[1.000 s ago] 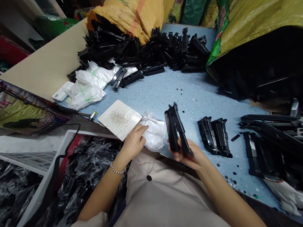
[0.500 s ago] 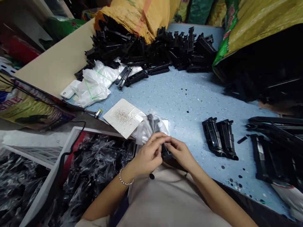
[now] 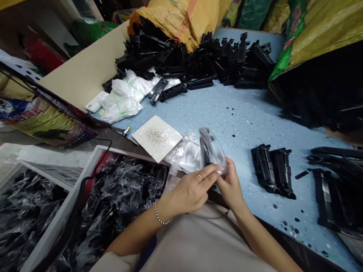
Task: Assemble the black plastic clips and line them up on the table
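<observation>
Both hands hold a clear plastic bag [image 3: 219,149] with a long black plastic part [image 3: 206,145] inside it, standing up from the fingers. My left hand [image 3: 187,190], with a gold ring and a bead bracelet, pinches the bag's lower end. On the other side, my right hand [image 3: 231,187] has its fingers closed on the same end; its fingertips are partly hidden. Beside the left hand lies a pile of clear bags [image 3: 187,151]. Left of that pile, a white square board [image 3: 144,138] carries many tiny grains.
Two black parts [image 3: 273,170] lie to the right, and more black parts [image 3: 326,196] sit at the right edge. A large heap of them [image 3: 198,60] spills from an orange sack [image 3: 181,19]. A white crate [image 3: 93,158] at lower left holds bagged black pieces.
The bagged black part has come up and to the right, clear of the pile of bags, and stands more plainly in view. Both hands have shifted right; the view has moved slightly.
</observation>
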Demonstrator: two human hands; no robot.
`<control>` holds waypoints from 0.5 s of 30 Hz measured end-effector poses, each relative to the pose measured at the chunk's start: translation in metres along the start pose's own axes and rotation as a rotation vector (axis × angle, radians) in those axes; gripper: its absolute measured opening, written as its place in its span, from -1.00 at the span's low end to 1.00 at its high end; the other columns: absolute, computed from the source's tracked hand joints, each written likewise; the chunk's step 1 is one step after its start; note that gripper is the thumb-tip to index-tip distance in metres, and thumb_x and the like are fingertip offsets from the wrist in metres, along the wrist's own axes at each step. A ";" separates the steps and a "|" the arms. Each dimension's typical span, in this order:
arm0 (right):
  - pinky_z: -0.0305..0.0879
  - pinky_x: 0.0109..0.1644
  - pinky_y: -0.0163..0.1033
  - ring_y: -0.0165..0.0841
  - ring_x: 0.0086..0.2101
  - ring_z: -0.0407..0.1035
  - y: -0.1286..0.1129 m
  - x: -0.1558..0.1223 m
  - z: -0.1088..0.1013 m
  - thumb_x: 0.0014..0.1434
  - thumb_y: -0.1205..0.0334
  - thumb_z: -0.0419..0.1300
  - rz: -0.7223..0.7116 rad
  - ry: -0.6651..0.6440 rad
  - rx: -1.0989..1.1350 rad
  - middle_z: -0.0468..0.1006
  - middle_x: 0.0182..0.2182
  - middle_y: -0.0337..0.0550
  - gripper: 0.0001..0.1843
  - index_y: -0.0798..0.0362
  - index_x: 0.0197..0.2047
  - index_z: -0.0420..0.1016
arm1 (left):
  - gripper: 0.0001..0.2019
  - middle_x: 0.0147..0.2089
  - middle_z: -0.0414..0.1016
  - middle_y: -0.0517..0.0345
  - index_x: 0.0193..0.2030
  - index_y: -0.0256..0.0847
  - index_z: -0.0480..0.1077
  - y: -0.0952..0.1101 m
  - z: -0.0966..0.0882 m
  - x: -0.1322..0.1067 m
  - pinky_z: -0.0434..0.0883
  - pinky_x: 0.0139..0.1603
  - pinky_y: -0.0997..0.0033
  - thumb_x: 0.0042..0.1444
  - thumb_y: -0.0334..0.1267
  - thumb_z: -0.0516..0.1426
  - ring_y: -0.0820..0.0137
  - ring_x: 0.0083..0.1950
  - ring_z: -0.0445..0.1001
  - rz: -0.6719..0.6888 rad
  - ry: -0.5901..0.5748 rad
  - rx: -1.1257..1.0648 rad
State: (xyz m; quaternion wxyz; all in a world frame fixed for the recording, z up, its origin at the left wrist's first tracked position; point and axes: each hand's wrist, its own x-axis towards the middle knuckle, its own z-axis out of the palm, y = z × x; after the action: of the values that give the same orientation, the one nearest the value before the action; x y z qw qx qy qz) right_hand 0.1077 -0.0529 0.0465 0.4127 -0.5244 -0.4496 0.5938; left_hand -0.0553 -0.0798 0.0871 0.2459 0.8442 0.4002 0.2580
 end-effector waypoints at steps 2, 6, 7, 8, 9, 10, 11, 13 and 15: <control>0.37 -0.12 -0.26 -0.34 -0.21 0.41 -0.006 -0.007 -0.003 0.16 0.12 0.24 -0.042 -0.135 -0.102 0.50 -0.17 -0.20 -0.56 -0.11 0.09 0.27 | -0.42 0.32 0.23 -0.19 0.34 -0.32 0.04 0.007 -0.014 -0.003 0.34 0.28 0.15 0.15 -0.49 -0.02 0.20 0.31 0.27 -0.005 -0.033 -0.015; 0.40 -0.08 -0.19 -0.28 -0.17 0.45 -0.027 -0.017 -0.004 0.24 0.12 0.18 0.009 -0.645 -0.116 0.52 -0.15 -0.12 -0.75 -0.05 -0.02 0.44 | -0.63 0.11 0.48 0.00 0.19 -0.18 0.28 0.014 -0.066 -0.033 0.40 0.17 0.33 0.25 -0.38 0.01 0.33 0.12 0.46 -0.194 -0.044 -0.062; 0.40 -0.06 -0.17 -0.27 -0.16 0.46 -0.030 -0.017 -0.004 0.24 0.12 0.19 0.024 -0.702 -0.122 0.53 -0.14 -0.11 -0.76 -0.04 -0.04 0.47 | -0.67 0.07 0.51 0.04 0.15 -0.14 0.32 0.010 -0.078 -0.045 0.41 0.12 0.37 0.26 -0.33 0.02 0.35 0.08 0.48 -0.307 -0.082 -0.057; 0.40 -0.05 -0.16 -0.26 -0.16 0.46 -0.032 -0.016 -0.004 0.24 0.11 0.19 0.042 -0.706 -0.131 0.54 -0.14 -0.10 -0.77 -0.03 -0.06 0.50 | -0.70 0.04 0.53 0.06 0.11 -0.11 0.36 0.001 -0.087 -0.059 0.42 0.09 0.37 0.25 -0.28 0.05 0.33 0.04 0.50 -0.440 -0.139 -0.028; 0.40 -0.05 -0.16 -0.27 -0.17 0.47 -0.032 -0.014 -0.004 0.24 0.10 0.19 0.063 -0.664 -0.137 0.55 -0.15 -0.10 -0.78 -0.03 -0.09 0.52 | -0.72 0.03 0.54 0.06 0.06 -0.09 0.40 -0.011 -0.094 -0.074 0.41 0.09 0.35 0.23 -0.24 0.07 0.30 0.04 0.51 -0.596 -0.212 0.024; 0.41 -0.06 -0.16 -0.28 -0.20 0.48 -0.031 -0.010 -0.005 0.23 0.08 0.20 0.087 -0.594 -0.134 0.56 -0.17 -0.10 -0.78 -0.02 -0.11 0.53 | -0.74 0.02 0.55 0.04 0.01 -0.09 0.44 -0.027 -0.097 -0.091 0.38 0.12 0.30 0.19 -0.24 0.09 0.25 0.04 0.51 -0.764 -0.286 0.092; 0.43 -0.08 -0.17 -0.30 -0.23 0.48 -0.029 -0.007 -0.007 0.23 0.06 0.20 0.114 -0.521 -0.121 0.57 -0.20 -0.11 -0.78 -0.02 -0.13 0.53 | -0.76 0.01 0.56 -0.01 -0.06 -0.13 0.47 -0.046 -0.097 -0.109 0.36 0.14 0.25 0.13 -0.26 0.13 0.19 0.05 0.51 -0.948 -0.346 0.170; 0.45 -0.12 -0.18 -0.32 -0.28 0.49 -0.023 0.000 -0.012 0.20 0.03 0.23 0.149 -0.409 -0.086 0.58 -0.23 -0.12 -0.76 0.00 -0.16 0.54 | -0.81 -0.08 0.58 -0.17 -0.21 -0.23 0.50 -0.083 -0.094 -0.148 0.36 0.11 0.18 0.01 -0.34 0.15 0.07 0.03 0.52 -1.280 -0.400 0.286; 0.47 -0.13 -0.18 -0.33 -0.30 0.49 -0.018 0.004 -0.016 0.17 0.02 0.25 0.150 -0.353 -0.078 0.59 -0.23 -0.13 -0.75 0.00 -0.17 0.54 | -0.84 -0.22 0.59 -0.27 -0.32 -0.31 0.49 -0.110 -0.092 -0.187 0.41 0.00 0.11 -0.06 -0.33 0.15 -0.02 -0.06 0.55 -1.451 -0.391 0.352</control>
State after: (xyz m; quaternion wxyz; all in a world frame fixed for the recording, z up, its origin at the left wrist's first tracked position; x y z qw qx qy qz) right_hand 0.1235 -0.0430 0.0620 0.2612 -0.4597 -0.4975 0.6877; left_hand -0.2761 -0.1487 0.0427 0.2819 0.4275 0.8379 -0.1890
